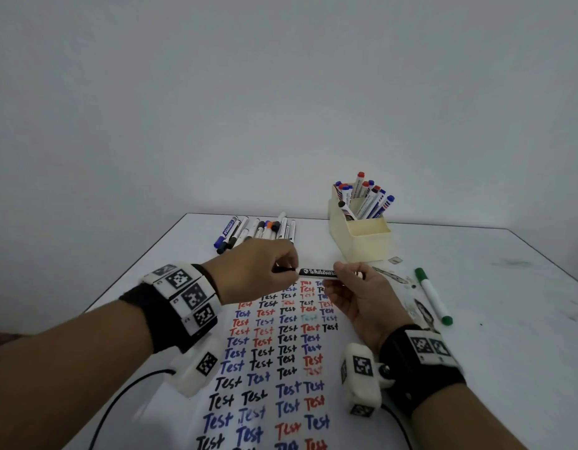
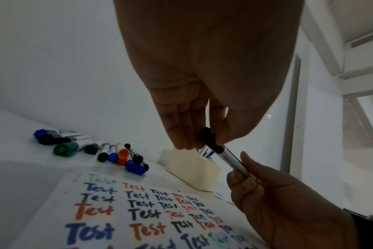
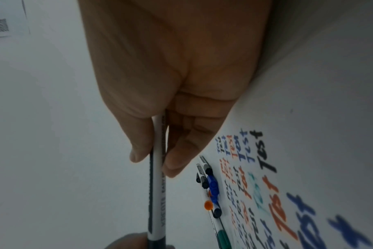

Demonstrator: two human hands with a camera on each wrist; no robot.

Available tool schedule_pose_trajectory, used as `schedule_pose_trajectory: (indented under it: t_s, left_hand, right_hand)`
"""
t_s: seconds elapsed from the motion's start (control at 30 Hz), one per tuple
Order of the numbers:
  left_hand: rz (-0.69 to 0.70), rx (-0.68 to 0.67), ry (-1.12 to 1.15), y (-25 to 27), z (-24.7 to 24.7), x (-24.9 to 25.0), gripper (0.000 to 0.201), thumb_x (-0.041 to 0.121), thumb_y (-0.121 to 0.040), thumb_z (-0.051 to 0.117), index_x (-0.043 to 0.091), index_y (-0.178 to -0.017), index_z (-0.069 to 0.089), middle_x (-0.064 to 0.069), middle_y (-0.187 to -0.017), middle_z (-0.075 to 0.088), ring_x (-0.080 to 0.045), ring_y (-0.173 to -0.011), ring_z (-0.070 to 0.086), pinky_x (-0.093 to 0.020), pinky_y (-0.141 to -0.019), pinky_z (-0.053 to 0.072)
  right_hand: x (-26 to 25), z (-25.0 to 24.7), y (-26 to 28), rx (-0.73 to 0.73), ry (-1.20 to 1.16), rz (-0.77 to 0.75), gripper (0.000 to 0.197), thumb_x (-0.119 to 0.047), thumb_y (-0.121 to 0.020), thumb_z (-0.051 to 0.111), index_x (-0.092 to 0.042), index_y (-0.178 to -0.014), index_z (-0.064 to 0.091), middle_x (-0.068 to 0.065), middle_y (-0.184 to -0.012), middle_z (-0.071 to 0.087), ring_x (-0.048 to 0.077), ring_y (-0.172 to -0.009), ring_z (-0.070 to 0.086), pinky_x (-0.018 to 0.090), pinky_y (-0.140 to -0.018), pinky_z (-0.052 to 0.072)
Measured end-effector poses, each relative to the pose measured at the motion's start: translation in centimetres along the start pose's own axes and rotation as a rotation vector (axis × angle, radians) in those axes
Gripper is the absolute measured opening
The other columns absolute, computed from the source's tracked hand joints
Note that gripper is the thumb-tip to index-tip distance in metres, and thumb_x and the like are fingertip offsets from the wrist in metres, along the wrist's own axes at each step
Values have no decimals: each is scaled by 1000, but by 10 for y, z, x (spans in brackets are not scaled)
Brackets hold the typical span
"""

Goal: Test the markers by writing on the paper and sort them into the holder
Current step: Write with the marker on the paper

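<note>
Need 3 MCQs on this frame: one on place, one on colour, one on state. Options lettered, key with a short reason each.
1. Where does the green marker lie?
A. in the holder
B. on the table right of the paper
C. in the left hand

2. What colour is the cap on the held marker?
A. black
B. orange
C. green

3. How is the held marker held?
A. by one hand only
B. lying loose on the paper
C. by both hands, one at each end

Key: 1 B, it lies alone beside the paper, away from the holder. 2 A, the left wrist view shows a black cap. 3 C, the left hand pinches the cap end and the right hand grips the barrel.
</note>
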State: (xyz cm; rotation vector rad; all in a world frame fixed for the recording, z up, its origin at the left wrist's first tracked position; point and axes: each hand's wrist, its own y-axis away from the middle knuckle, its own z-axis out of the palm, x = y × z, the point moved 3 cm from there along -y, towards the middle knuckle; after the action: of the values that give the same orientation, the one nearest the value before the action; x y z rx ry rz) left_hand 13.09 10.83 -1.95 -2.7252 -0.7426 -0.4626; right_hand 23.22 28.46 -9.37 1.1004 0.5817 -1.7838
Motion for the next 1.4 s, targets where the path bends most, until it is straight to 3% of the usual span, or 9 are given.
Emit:
schedule_pose_trajectory:
  t_s: [0.1,0.23,0.4,0.67,0.83,0.9,1.1,1.23,1.4]
  left_hand:
    - [9,-90,-152,-6,13,7,24,47,-102,45,29,-114,57,11,-89,63,-2,-73,58,-28,-67,47]
    - [25,-80,-227,-8,21,8,26,47,-105,36,30,-96,53,7,-77,58,-7,-68,53,-28,-62,38]
    - [79,3,-217,-5,23,7,36,49,-103,40,29,-75,48,4,-64,54,-8,-56,48,-24,-55,37]
    - [76,42,-111,-1,22,6,38,48,-101,48,24,-71,55,6,-60,53,-7,-53,47,-24,-55,40]
    - [51,-6,-261,-4,23,6,37,49,-103,41,28,-73,49,7,-68,52,-7,-63,51,-26,-60,39]
    - [2,-89,-340,-7,28,5,32,45,-106,37,25,-84,49,7,-77,51,-13,-73,54,-30,-65,42]
    - [37,-114,-403,-5,32,10,24,43,-108,32,23,-100,41,9,-71,44,-14,-66,50,-26,-62,38]
    - [0,-104,-174,-1,22,-1,24,53,-103,39,33,-101,52,7,-68,53,-6,-59,49,-24,-56,34]
    - [-26,-88,2,3,22,-12,53,68,-95,38,33,-136,38,6,-73,52,-5,-58,45,-27,-57,41]
  right_hand:
    - [-1,1,1,-8,-30,-23,15,-13,-91,71,-4,-96,61,22,-84,73,24,-65,69,27,-61,61]
    - [-1,2,1,-22,-9,-34,23,-16,-85,73,-3,-98,60,22,-81,73,24,-63,70,27,-59,61]
    - [1,1,0,-34,28,-8,18,-16,-95,70,-5,-96,56,22,-79,72,23,-60,69,26,-53,58]
    - [0,3,3,-60,45,-9,18,-16,-96,69,-5,-96,55,24,-80,72,24,-60,70,27,-54,60]
    - [-1,3,5,-49,79,-40,21,-16,-95,71,-1,-101,57,26,-85,73,26,-67,72,28,-59,61]
    - [0,4,6,-48,108,-52,21,-16,-94,71,0,-102,59,26,-89,74,28,-71,73,29,-63,62]
    - [-1,2,4,-29,68,-50,18,-14,-95,70,-2,-99,57,27,-87,73,28,-68,72,29,-61,61]
    - [0,4,5,-40,93,-52,18,-14,-95,70,-1,-99,59,25,-86,74,26,-67,72,28,-61,61]
    - [0,-4,-1,60,78,-69,23,-17,-95,72,0,-105,60,19,-81,74,23,-66,69,27,-61,60]
